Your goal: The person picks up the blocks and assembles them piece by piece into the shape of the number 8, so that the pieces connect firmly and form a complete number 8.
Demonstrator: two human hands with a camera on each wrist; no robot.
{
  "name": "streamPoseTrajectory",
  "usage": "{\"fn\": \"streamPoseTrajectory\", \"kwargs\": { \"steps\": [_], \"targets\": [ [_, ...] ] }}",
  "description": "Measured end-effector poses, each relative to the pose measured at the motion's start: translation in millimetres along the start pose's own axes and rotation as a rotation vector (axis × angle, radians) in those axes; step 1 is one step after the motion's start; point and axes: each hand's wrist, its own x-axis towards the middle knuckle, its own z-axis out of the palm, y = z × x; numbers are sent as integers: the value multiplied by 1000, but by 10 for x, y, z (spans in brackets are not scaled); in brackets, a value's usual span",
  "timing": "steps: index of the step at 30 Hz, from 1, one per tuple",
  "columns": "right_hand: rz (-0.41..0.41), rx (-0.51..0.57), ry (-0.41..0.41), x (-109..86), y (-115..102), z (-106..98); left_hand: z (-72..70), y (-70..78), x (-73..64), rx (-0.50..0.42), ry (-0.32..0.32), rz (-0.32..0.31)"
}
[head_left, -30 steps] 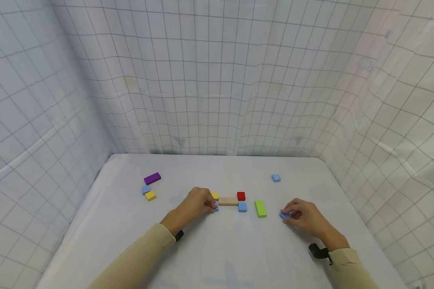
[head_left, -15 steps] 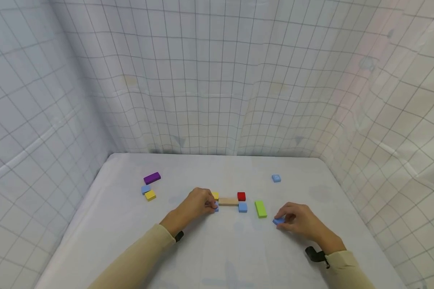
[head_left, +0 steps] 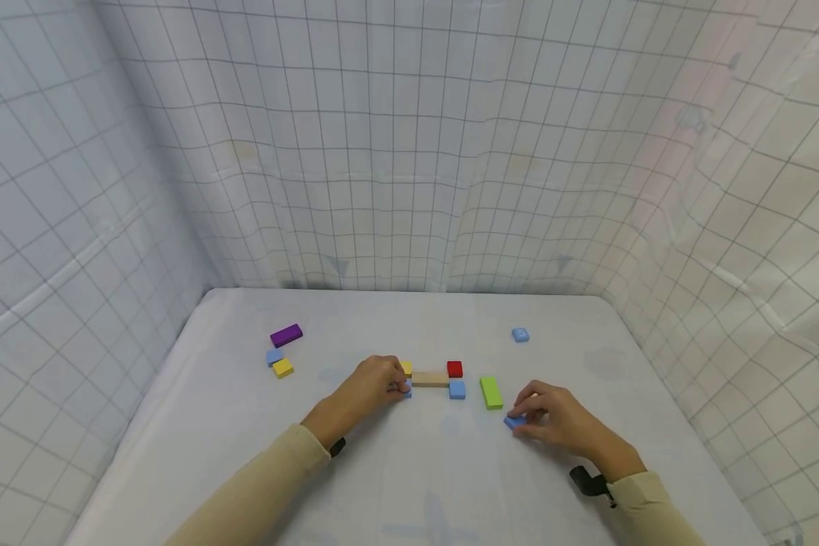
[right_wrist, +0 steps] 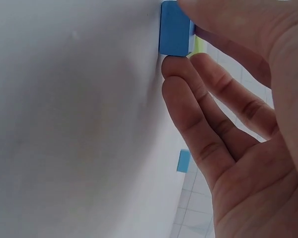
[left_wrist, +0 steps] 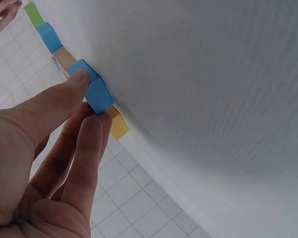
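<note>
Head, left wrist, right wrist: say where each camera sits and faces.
Head: on the head, facing forward and down at the table; left hand, right hand and sleeves show.
Left wrist: on that wrist, facing the blue block its hand pinches; both hands show.
Right wrist: on that wrist, facing a second blue block; only right hand shows.
Head and left wrist share the green block.

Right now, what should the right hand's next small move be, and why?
Probably a short slide of its blue block toward the lime-green block: the right hand pinches it close to that block's near end, while the left hand pinches another blue block by the wooden strip.
</note>
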Motion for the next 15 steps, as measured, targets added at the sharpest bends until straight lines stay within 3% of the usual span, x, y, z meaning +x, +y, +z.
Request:
{"fn": "streamPoseTrajectory", "kwargs": {
  "steps": [2, 6, 9, 15],
  "targets": [
    [-22, 1, -4, 14, -17, 15, 31, -55, 3, -16, 10, 20],
    [-35, -10, -30, 52, -47, 51, 280, -410, 37, -8, 41, 93],
    [-6, -33, -62, 88, -68, 78, 398, -569, 57, 15, 53, 116],
    [6, -82, -98, 177, -102, 120, 193, -305, 1, 5, 47, 98]
  ]
}}
